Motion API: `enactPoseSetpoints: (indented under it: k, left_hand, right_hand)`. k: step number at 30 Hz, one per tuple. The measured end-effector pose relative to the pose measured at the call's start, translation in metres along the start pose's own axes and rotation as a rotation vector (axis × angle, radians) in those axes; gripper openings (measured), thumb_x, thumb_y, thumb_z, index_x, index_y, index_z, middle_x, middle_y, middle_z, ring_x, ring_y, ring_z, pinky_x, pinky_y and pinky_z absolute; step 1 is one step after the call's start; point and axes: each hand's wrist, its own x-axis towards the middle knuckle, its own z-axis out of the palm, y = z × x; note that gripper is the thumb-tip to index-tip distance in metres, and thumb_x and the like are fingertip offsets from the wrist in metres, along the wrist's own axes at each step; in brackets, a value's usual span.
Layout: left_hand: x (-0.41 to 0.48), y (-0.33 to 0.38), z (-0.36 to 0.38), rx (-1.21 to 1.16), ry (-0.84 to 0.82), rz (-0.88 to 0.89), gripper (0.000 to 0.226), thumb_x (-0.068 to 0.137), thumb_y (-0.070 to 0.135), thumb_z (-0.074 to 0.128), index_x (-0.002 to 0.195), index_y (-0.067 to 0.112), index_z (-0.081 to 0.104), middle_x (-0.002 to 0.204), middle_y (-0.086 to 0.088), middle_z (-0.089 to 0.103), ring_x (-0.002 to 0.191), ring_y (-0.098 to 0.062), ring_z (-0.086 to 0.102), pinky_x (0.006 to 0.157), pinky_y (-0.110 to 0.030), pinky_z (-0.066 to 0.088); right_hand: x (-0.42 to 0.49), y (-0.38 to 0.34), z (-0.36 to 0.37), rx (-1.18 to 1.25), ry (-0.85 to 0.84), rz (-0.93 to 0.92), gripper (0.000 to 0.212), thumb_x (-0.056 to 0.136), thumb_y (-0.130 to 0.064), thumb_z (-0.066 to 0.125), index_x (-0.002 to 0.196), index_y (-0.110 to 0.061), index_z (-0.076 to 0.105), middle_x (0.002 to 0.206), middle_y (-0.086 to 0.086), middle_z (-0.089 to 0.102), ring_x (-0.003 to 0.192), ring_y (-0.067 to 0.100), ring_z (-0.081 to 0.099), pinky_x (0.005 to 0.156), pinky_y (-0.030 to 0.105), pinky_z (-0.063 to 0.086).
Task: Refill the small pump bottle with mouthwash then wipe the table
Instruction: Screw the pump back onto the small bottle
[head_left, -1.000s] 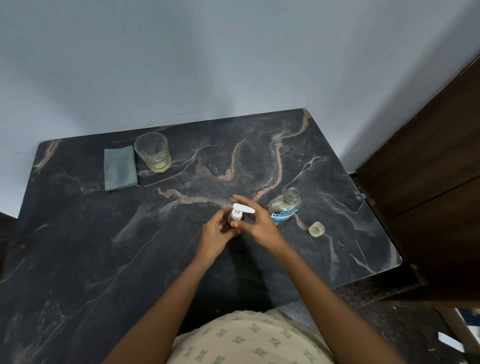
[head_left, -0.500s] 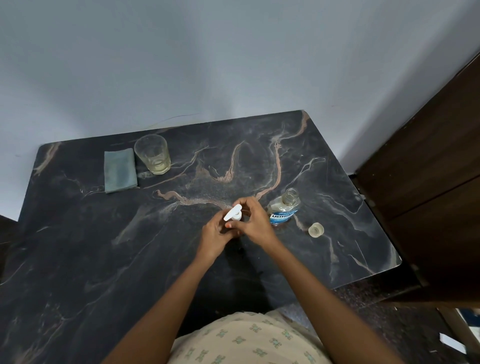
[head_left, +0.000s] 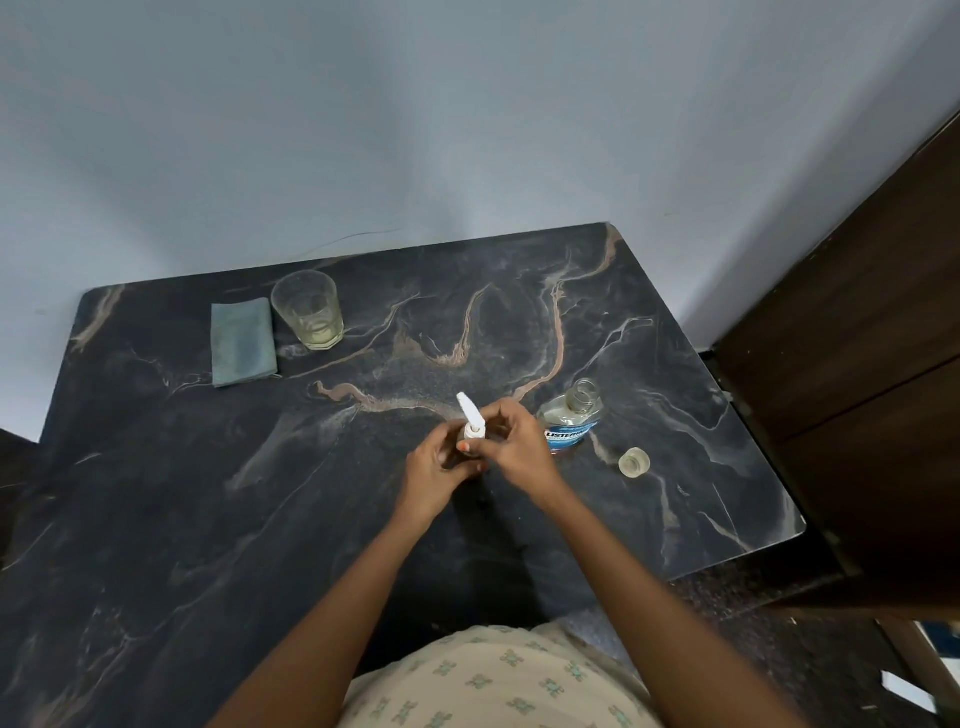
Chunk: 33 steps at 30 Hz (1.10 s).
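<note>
The small pump bottle (head_left: 471, 422) has a white pump head whose nozzle points up and to the far left. My left hand (head_left: 434, 470) wraps around its body, which is mostly hidden. My right hand (head_left: 517, 447) pinches the collar just under the pump head. Just right of my hands stands the clear mouthwash bottle (head_left: 571, 421) with a blue label, uncapped. Its clear cap (head_left: 634, 462) lies on the dark marble table (head_left: 182, 493) to the right. A folded grey-green cloth (head_left: 242, 341) lies at the far left.
A drinking glass (head_left: 309, 310) with a little pale liquid stands beside the cloth near the wall. A dark wooden cabinet (head_left: 857, 364) rises past the table's right edge. The grey wall runs behind the table's far edge.
The white pump head has turned: its nozzle pointed right a second ago and now points up and far left. Both hands stay on the pump bottle in the same spot.
</note>
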Motion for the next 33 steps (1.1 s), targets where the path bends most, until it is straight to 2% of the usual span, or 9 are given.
enactPoseSetpoints:
  k: [3,5,10,14,17,21,25,29,33]
  left_hand:
    - [0.0,0.0,0.0,-0.007,-0.005,0.0,0.056,0.066,-0.004,0.073,0.1,0.036,0.055,0.101,0.002,0.067,0.097,-0.011,0.064,0.085,-0.027,0.051]
    - [0.0,0.001,0.001,-0.022,-0.003,0.003,0.053,0.067,-0.007,0.071,0.104,0.027,0.055,0.103,-0.002,0.066,0.093,-0.008,0.064,0.084,-0.025,0.052]
    - [0.001,0.002,0.003,-0.082,-0.012,-0.007,0.052,0.067,-0.011,0.07,0.11,0.012,0.054,0.105,-0.008,0.064,0.095,-0.013,0.063,0.087,-0.024,0.049]
    - [0.001,0.001,0.003,-0.077,-0.015,-0.014,0.058,0.066,-0.01,0.072,0.117,0.011,0.053,0.109,-0.009,0.066,0.098,-0.013,0.063,0.09,-0.026,0.05]
    - [0.0,0.001,0.003,-0.072,-0.018,-0.015,0.057,0.065,-0.009,0.073,0.116,0.011,0.054,0.109,-0.011,0.066,0.1,-0.016,0.063,0.09,-0.029,0.049]
    - [0.0,0.001,0.002,-0.014,-0.003,0.005,0.055,0.066,-0.005,0.074,0.113,0.016,0.055,0.106,-0.008,0.066,0.098,-0.014,0.063,0.087,-0.025,0.049]
    - [-0.001,0.002,0.001,-0.023,-0.011,0.008,0.052,0.068,-0.007,0.071,0.109,0.02,0.055,0.104,-0.003,0.066,0.096,-0.005,0.062,0.085,-0.018,0.05]
    - [-0.001,0.003,0.001,-0.04,-0.021,-0.009,0.053,0.068,-0.007,0.071,0.108,0.022,0.054,0.104,-0.001,0.065,0.098,-0.005,0.062,0.086,-0.019,0.05]
    - [-0.001,0.003,0.001,-0.056,-0.028,-0.014,0.055,0.068,-0.008,0.071,0.116,0.014,0.053,0.106,-0.003,0.065,0.099,-0.008,0.063,0.087,-0.018,0.049]
  right_hand:
    - [0.0,0.001,0.004,-0.049,0.038,-0.023,0.038,0.062,-0.004,0.08,0.073,-0.021,0.048,0.084,0.005,0.05,0.078,0.015,0.05,0.068,0.019,0.041]
    - [0.001,0.001,0.003,-0.05,-0.004,-0.041,0.036,0.063,-0.004,0.08,0.084,-0.015,0.053,0.088,0.003,0.047,0.081,0.014,0.048,0.07,0.012,0.039]
    - [-0.001,-0.001,-0.012,-0.053,-0.229,-0.061,0.039,0.079,0.003,0.064,0.116,-0.003,0.054,0.11,0.002,0.048,0.109,0.017,0.051,0.099,0.025,0.039]
    - [-0.001,0.0,-0.016,-0.077,-0.264,-0.098,0.028,0.082,0.007,0.056,0.109,0.0,0.06,0.108,0.006,0.056,0.105,0.014,0.052,0.095,0.021,0.04]
    - [-0.001,0.001,-0.01,-0.009,-0.148,-0.056,0.024,0.076,0.009,0.062,0.099,0.002,0.062,0.097,0.01,0.059,0.096,0.018,0.057,0.089,0.024,0.045]
    - [0.0,0.003,-0.003,0.022,-0.018,0.005,0.026,0.068,0.003,0.074,0.085,-0.01,0.058,0.085,0.001,0.057,0.082,0.014,0.057,0.071,0.013,0.045]
    - [0.0,0.003,-0.003,-0.001,-0.036,-0.005,0.029,0.069,0.0,0.074,0.093,-0.006,0.059,0.095,0.01,0.058,0.089,0.015,0.056,0.079,0.021,0.045]
    - [0.0,0.001,-0.012,-0.007,-0.193,-0.049,0.042,0.077,0.002,0.067,0.116,-0.005,0.055,0.115,0.011,0.053,0.105,0.013,0.052,0.091,0.016,0.041]
    - [0.001,0.0,-0.016,-0.009,-0.241,-0.05,0.032,0.081,0.004,0.061,0.111,-0.001,0.054,0.111,0.017,0.058,0.102,0.015,0.054,0.092,0.023,0.043]
